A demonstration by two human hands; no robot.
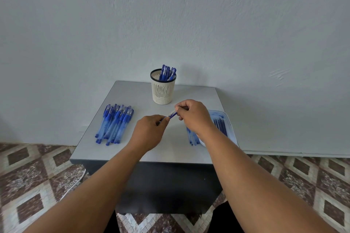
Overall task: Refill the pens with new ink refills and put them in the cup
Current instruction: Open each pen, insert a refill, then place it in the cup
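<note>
A blue pen (171, 115) is held above the counter (170, 147), its long axis slanting from lower left up to upper right. The left hand (149, 130) pinches its lower end and the right hand (193, 113) grips its upper end. The cup (163, 91) of pens stands just behind, a pile of pens (113, 125) lies left, and a tray (230, 125) of refills (220, 126) right.

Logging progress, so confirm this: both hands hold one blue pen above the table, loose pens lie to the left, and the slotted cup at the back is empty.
One detail is wrong: the cup is not empty. The head view shows several blue pens standing in it. The rest holds: left hand and right hand hold one pen, and loose pens lie left.
</note>
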